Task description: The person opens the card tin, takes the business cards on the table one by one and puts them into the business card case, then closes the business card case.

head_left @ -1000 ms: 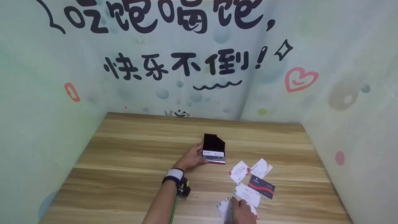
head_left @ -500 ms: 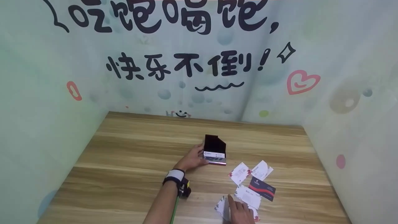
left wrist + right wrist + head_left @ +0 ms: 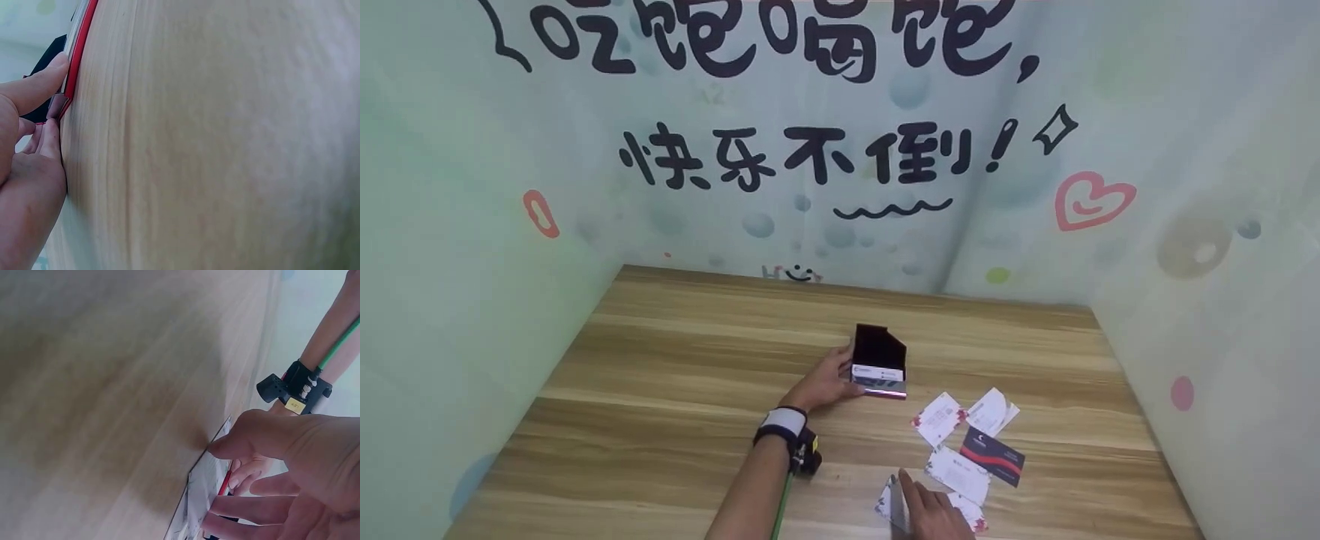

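Observation:
My left hand (image 3: 826,381) grips the left side of a card case (image 3: 879,386), its thumb along the front edge. The case's black lid (image 3: 877,346) stands raised, and a white card shows inside. In the left wrist view the case's red edge (image 3: 80,50) lies along the table, under my thumb. My right hand (image 3: 934,514) is on a white business card (image 3: 885,501) near the front, thumb at its edge and fingers across it. The right wrist view shows that card (image 3: 205,486) between thumb and fingers; part of it is hidden.
Right of the case lie more cards: a white one with red flowers (image 3: 939,420), white ones overlapping (image 3: 990,411), a dark one with a red stripe (image 3: 994,456) and a white one (image 3: 958,474). Another white card (image 3: 971,511) shows beside my right fingers. Walls enclose the wooden table (image 3: 660,360).
My right index finger has moved left and forward over the front card, which has shifted slightly left. My left hand and the case stay in place.

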The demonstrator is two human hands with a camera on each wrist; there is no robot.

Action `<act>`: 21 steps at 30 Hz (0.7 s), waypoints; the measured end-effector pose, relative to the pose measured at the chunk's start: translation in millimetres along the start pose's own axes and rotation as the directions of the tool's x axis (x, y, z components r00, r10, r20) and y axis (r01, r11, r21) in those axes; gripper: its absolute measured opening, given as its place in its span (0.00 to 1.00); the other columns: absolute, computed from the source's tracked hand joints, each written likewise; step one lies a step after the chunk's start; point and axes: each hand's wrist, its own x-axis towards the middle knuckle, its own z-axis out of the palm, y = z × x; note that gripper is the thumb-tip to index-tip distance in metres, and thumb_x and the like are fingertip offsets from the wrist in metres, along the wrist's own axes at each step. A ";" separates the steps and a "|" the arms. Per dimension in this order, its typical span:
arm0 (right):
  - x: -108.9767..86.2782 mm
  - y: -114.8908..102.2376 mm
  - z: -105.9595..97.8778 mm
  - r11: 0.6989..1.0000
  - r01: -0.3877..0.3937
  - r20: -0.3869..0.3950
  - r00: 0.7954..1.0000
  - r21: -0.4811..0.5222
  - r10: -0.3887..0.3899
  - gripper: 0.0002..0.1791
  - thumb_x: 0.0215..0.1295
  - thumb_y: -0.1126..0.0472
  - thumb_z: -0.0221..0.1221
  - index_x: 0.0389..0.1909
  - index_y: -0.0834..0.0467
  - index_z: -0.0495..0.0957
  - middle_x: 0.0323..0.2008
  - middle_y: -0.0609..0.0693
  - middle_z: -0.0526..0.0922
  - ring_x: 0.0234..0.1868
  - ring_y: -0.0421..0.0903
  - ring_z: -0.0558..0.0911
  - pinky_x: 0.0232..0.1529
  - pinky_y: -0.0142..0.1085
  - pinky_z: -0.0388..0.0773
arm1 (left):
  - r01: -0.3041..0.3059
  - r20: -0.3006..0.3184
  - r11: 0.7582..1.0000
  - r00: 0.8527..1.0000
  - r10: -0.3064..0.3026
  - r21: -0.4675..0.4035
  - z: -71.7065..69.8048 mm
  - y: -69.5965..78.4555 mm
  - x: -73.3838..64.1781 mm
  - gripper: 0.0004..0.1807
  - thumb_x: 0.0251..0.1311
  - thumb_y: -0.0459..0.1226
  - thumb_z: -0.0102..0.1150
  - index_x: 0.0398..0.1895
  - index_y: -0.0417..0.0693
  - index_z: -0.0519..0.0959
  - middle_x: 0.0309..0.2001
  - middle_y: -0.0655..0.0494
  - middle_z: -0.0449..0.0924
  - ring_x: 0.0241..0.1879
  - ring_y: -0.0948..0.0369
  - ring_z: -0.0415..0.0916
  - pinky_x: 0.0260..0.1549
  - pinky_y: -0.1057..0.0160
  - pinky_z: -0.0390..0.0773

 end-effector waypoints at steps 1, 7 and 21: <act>0.1 0.1 0.5 1.000 0.008 -0.011 1.000 -0.012 -0.008 0.44 0.51 0.44 0.71 0.65 0.64 0.70 0.50 0.65 0.84 0.43 0.64 0.84 0.39 0.57 0.84 | -0.001 0.001 1.000 1.000 0.001 0.001 -0.1 0.8 0.0 0.47 0.57 0.26 0.66 0.78 0.43 0.52 0.76 0.31 0.50 0.74 0.44 0.61 0.74 0.53 0.64; -0.3 0.8 0.6 0.993 0.080 -0.048 0.995 -0.083 -0.084 0.44 0.52 0.42 0.70 0.65 0.63 0.70 0.47 0.63 0.85 0.40 0.61 0.84 0.36 0.53 0.85 | 0.024 -0.008 1.000 1.000 -0.024 0.000 -0.6 3.4 -0.9 0.46 0.58 0.28 0.65 0.78 0.45 0.53 0.76 0.32 0.49 0.75 0.45 0.60 0.75 0.53 0.63; 11.5 20.3 -8.8 0.916 0.296 -0.300 0.878 -0.272 -0.373 0.40 0.44 0.55 0.75 0.61 0.63 0.74 0.47 0.55 0.85 0.43 0.53 0.84 0.40 0.45 0.85 | 0.005 -0.008 1.000 1.000 -0.004 0.020 1.6 -1.5 2.7 0.43 0.57 0.27 0.66 0.76 0.42 0.59 0.76 0.34 0.52 0.75 0.44 0.58 0.76 0.52 0.61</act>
